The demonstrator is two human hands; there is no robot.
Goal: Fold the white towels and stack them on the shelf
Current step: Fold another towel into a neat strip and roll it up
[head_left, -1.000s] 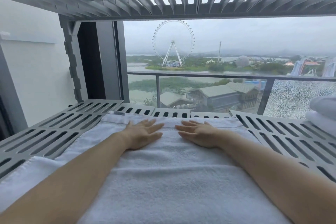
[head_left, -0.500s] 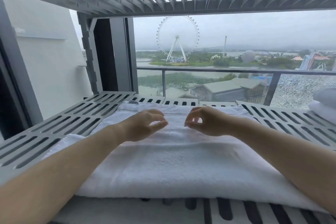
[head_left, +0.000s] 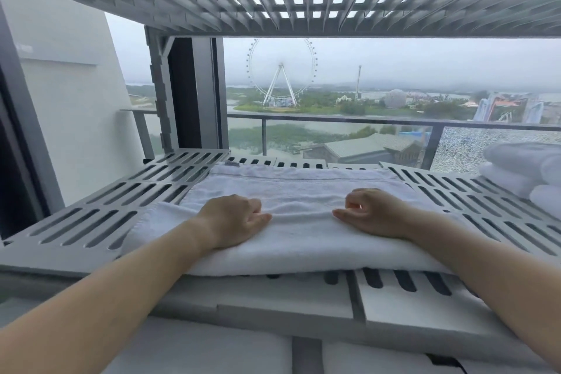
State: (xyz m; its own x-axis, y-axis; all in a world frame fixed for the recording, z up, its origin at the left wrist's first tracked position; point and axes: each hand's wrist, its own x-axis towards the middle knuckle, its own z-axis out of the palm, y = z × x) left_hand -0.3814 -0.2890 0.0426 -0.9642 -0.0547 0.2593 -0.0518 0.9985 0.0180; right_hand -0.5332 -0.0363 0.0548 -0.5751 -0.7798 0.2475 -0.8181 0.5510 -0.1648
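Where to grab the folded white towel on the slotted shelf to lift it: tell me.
Take the folded towel by its near edge, coming from the front, fingers slid beneath and thumbs on top. That thick rounded fold faces the person and slightly overhangs a slot in the shelf; both hands already rest just behind it, left hand, right hand.
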